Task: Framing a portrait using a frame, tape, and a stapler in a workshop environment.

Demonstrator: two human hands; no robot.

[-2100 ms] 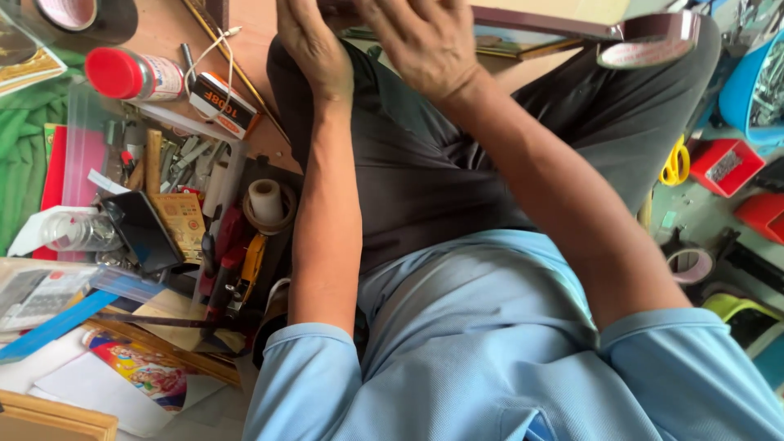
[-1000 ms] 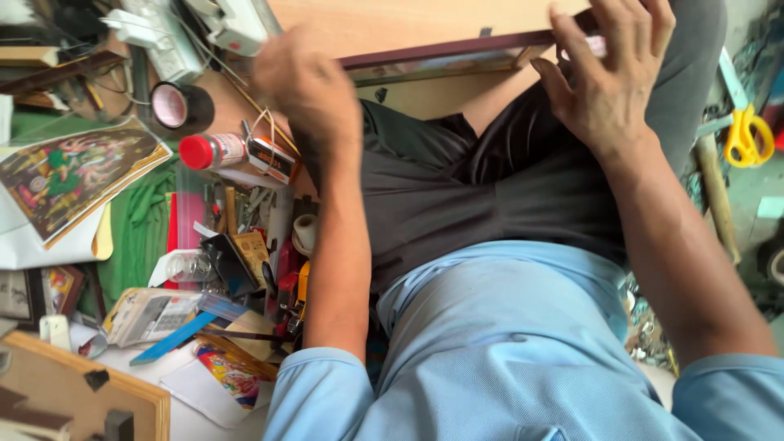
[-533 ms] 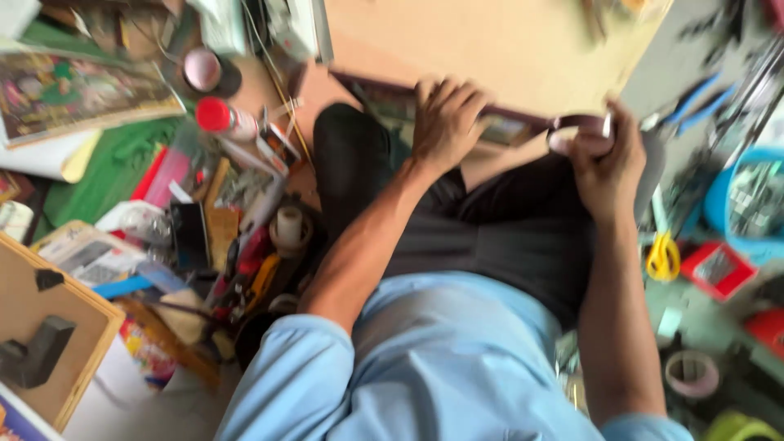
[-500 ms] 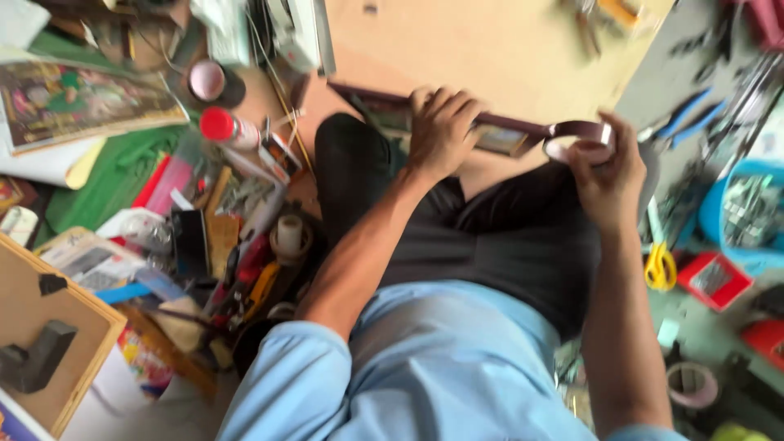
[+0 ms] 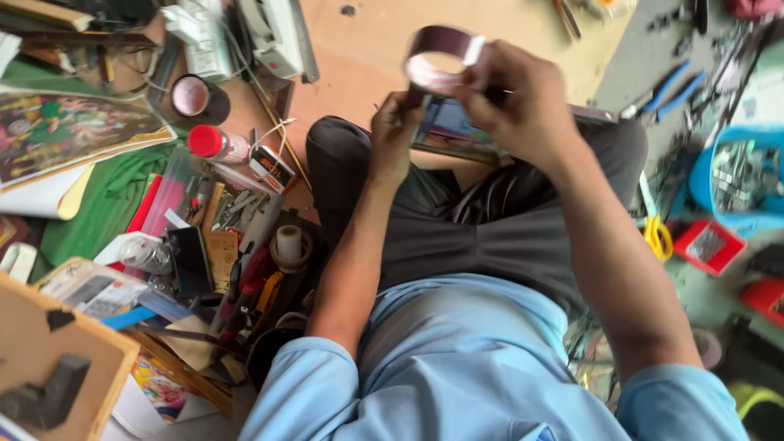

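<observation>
A: What lies nearest?

B: At the near left, a small beige tape roll (image 5: 289,243) among cluttered tools, with yellow-handled scissors (image 5: 656,237) well off to the right.

A: And the hands?

B: Farther out, over the lap, the left hand (image 5: 394,135) pinches a strip of tape. The right hand (image 5: 523,106) grips the dark brown tape roll (image 5: 441,55), raised above a framed colourful picture (image 5: 457,131).

A red-capped bottle (image 5: 214,144) lies beside a green cloth (image 5: 106,204); yellow scissors (image 5: 656,237) near a blue tub (image 5: 739,175).
</observation>
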